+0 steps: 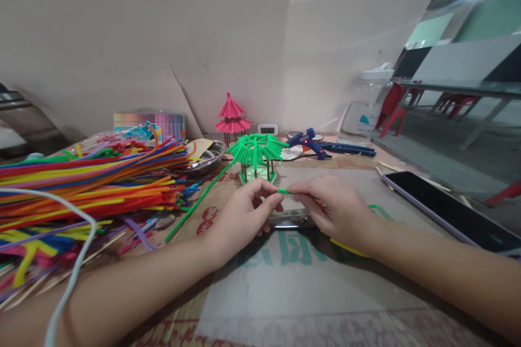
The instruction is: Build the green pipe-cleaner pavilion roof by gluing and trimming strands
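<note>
Forearms are lying on the worktop [285, 293], seemingly for steadiness, while the left hand [244, 211] and right hand [334, 211] are pinching a short green stem [285, 192] between closed fingertips, just before the matching green pavilion [256, 154], the stem pile [101, 179] sitting close by on the left.

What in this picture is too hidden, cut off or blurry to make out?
All in the head view:
- Green pipe cleaner piece: the left hand and right hand pinch it and cover most of it, so its length is hidden.
- Flat shiny object: lies under both hands and cannot be identified.
- Marker box: its print is too small and blurred to read.
- Dark screen: cut off by the right edge.
</note>
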Demonstrator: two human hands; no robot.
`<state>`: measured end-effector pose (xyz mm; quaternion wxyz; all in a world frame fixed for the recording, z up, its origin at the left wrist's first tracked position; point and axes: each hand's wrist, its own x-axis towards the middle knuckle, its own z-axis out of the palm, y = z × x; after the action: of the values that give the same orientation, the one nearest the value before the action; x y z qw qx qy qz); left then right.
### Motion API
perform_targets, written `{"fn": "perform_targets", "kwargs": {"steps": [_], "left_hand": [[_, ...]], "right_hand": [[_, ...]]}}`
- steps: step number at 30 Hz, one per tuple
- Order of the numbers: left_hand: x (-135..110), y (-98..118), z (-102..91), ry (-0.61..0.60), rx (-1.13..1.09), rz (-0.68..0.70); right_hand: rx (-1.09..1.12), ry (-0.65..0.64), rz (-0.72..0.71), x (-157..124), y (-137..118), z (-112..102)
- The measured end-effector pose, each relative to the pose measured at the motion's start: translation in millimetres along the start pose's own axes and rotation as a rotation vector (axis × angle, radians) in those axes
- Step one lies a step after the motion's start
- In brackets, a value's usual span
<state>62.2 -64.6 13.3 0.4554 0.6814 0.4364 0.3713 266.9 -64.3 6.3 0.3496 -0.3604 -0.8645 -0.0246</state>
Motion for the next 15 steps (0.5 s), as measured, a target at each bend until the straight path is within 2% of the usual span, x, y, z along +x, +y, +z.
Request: {"fn": "perform_targets", "kwargs": {"steps": [5, 8, 11, 15], "left_hand": [[-3.1, -1.0, 0.6, 0.007, -0.010, 0.046], [-4.3, 0.7, 2.9, -0.027, -0.087, 0.033], [-2.1, 4.3, 4.5, -0.045, -0.181, -0.045], [4.6, 4.7, 2.4, -0.041, -0.143, -0.096]], "right_hand": [[-0.052, -0.064, 0.066, 5.8, -9.0, -6.3], [0.075, -0.094, 0.179, 8.3, -16.2, -9.5], [0.198, -0.104, 0.267, 8.1, -18.2, -8.2], [0.289, -0.084, 0.332, 6.7, -12.8, -1.7]]}}
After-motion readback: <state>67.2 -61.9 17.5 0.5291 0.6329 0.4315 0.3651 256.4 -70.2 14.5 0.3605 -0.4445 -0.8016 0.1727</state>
